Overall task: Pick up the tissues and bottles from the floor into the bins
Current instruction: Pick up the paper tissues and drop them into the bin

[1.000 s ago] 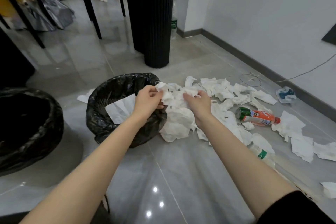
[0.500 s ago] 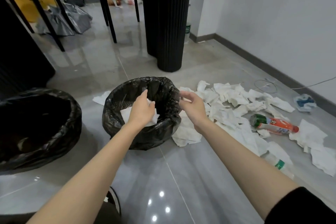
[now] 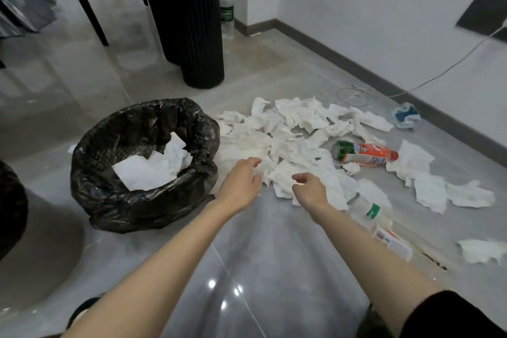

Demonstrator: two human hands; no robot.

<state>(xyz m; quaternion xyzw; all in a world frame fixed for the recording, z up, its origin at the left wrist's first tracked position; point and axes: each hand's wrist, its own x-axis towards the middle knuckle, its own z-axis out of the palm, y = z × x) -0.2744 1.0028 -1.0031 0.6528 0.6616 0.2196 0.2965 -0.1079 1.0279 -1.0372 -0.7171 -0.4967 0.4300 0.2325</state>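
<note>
A heap of white tissues (image 3: pixel 296 134) covers the grey floor right of a bin lined with a black bag (image 3: pixel 109 200); several crumpled tissues (image 3: pixel 153 166) lie inside it. My left hand (image 3: pixel 241 184) and my right hand (image 3: pixel 310 191) reach over the near edge of the heap, fingers loosely curled, holding nothing. An orange bottle with a green end (image 3: pixel 365 155) lies on its side right of the heap. A clear bottle with a green cap band (image 3: pixel 370 214) lies close to my right forearm.
A second black-lined bin (image 3: pixel 11 208) shows at the left edge. A black ribbed column (image 3: pixel 192 22) stands behind the bin, with a clear bottle (image 3: pixel 227 8) beside it. Chair legs, a cable along the wall and a blue-white wrapper (image 3: pixel 406 115) are farther back.
Both hands carried a bundle of tissues to the bin and dropped it in. They have now swung back right, empty, over the tissue heap.
</note>
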